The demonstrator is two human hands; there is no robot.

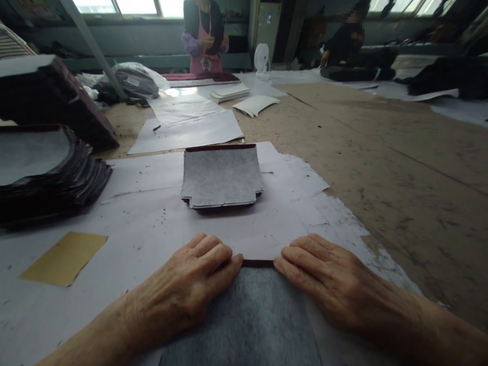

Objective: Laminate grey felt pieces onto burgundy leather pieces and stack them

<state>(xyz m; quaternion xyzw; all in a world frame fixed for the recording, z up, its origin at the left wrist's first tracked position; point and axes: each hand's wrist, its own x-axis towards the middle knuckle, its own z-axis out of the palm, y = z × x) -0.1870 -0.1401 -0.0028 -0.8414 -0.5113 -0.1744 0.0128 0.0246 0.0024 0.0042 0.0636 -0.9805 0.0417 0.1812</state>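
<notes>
Grey felt-backed panel with maroon top edge (251, 315): on white-papered counter (152, 223), 6 o'clock. Left hand (190, 284), right hand (320, 284): flat, fingers pressed at maroon fold, nothing gripped. Even pressure advised, edge kept straight. Stack of finished grey panels (221, 177): 12 o'clock.

Grey piece (247, 320) runs off the bottom edge, so its near end can't be seen; its far corners sit under the left hand (194, 279) and right hand (324, 279). Both forearms cut off at the frame bottom. Dark stack (46, 173) on the left is clipped by the pic's edge, extent unclear. Lower layers of the small pile (221, 177) hidden under its grey top sheet. Far worker in apron (205, 35): head out of frame. Second person (345, 43) blurred, what's in hand too small to tell.
</notes>
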